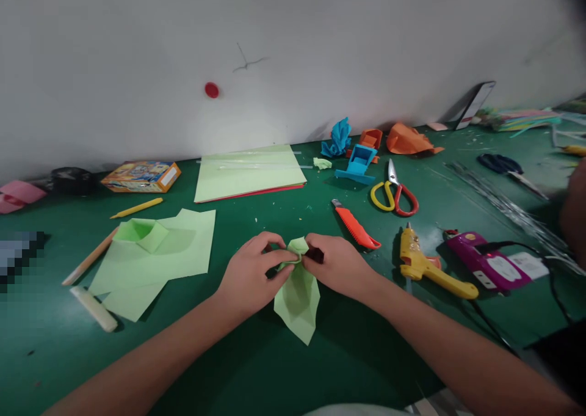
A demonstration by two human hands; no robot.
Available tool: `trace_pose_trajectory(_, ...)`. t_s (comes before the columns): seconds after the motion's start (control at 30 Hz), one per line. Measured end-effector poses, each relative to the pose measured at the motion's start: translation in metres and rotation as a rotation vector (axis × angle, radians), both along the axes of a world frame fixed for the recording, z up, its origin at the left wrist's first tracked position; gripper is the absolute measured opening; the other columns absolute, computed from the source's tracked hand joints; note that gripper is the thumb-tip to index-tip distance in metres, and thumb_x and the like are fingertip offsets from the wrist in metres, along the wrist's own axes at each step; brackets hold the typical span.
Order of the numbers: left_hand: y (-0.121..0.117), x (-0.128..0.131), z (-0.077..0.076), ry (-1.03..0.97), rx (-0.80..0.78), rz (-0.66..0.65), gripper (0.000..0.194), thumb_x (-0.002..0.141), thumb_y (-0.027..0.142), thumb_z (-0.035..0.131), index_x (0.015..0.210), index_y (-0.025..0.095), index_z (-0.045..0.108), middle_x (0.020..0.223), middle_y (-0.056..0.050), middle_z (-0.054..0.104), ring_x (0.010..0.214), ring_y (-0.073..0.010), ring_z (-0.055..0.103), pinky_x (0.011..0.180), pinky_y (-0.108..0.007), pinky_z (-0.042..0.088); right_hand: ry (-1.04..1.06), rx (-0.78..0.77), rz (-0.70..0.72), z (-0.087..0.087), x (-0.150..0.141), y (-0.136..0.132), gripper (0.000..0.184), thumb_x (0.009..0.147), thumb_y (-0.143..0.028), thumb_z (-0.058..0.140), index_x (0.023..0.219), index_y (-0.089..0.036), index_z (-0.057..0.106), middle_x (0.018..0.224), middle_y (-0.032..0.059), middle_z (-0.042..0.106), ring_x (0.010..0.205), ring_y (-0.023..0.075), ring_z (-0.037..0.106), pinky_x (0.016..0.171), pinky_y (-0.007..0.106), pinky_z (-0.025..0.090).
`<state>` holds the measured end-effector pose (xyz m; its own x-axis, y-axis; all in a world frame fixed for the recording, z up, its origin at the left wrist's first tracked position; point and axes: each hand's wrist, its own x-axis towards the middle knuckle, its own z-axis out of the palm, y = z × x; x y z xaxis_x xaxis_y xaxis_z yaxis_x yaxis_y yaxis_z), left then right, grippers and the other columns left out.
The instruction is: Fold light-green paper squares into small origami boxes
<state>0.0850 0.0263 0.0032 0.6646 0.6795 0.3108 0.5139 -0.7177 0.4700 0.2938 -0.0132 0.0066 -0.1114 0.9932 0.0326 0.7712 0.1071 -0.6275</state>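
A light green sheet of folded paper (298,300) is pinched near its top between both hands, its wider pointed part hanging towards me. My left hand (254,269) grips it from the left, thumb and fingers pressed together. From the other side my right hand (341,263) closes on the gathered neck; a small folded end sticks up between the fingertips. Farther left, a folded green paper piece (140,234) rests on flat green sheets (183,251). An orange-red box cutter (357,225) lies just beyond my right hand.
Yellow-and-red scissors (394,193), a yellow glue gun (433,266) and a purple power strip (488,260) with cables lie at right. Behind are a stack of paper (247,175) and folded blue paper (359,162). A stick (91,256) and a small box (141,176) are left. Part of another person shows at the right edge.
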Motion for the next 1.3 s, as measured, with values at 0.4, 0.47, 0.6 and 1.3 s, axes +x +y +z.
trace_pose_trajectory(0.4,0.005,0.003,0.008,-0.122,-0.387,0.178,0.012,0.084,0.030,0.069,0.089,0.023,0.060,0.090,0.000,0.066,0.076,-0.0162,0.063,0.069,-0.028,0.050,0.054,0.001,0.063,0.004,0.000,-0.003,0.025,0.082,-0.019,0.068,0.071,-0.021,0.046,0.072,-0.0040,0.054,0.067,0.0129,0.049,0.058,0.026,0.029)
trace_pose_trajectory(0.47,0.007,0.003,0.007,-0.151,-0.477,0.194,0.022,0.081,0.031,0.071,0.095,0.024,0.056,0.089,0.002,0.066,0.073,-0.0151,0.063,0.067,-0.027,0.050,0.075,0.012,0.075,0.004,0.000,-0.003,0.022,0.082,-0.018,0.069,0.072,-0.021,0.050,0.074,-0.0034,0.055,0.068,0.0133,0.050,0.059,0.026,0.031)
trace_pose_trajectory(0.6,0.011,0.002,0.008,-0.082,-0.511,0.099,0.021,0.079,0.023,0.068,0.098,0.024,0.060,0.093,0.002,0.067,0.072,-0.0131,0.062,0.065,-0.025,0.048,0.195,0.017,0.134,0.002,-0.001,-0.005,0.012,0.082,-0.013,0.070,0.086,-0.021,0.063,0.086,-0.0013,0.064,0.076,0.0139,0.057,0.066,0.026,0.040)
trace_pose_trajectory(1.3,0.011,0.005,0.016,0.019,-0.504,0.084,0.012,0.079,0.032,0.065,0.077,0.021,0.068,0.070,0.003,0.065,0.065,-0.0150,0.057,0.056,-0.024,0.037,0.149,-0.086,0.065,0.005,-0.008,-0.005,0.005,0.085,-0.017,0.070,0.086,-0.022,0.072,0.081,-0.0009,0.072,0.073,0.0151,0.061,0.062,0.026,0.038)
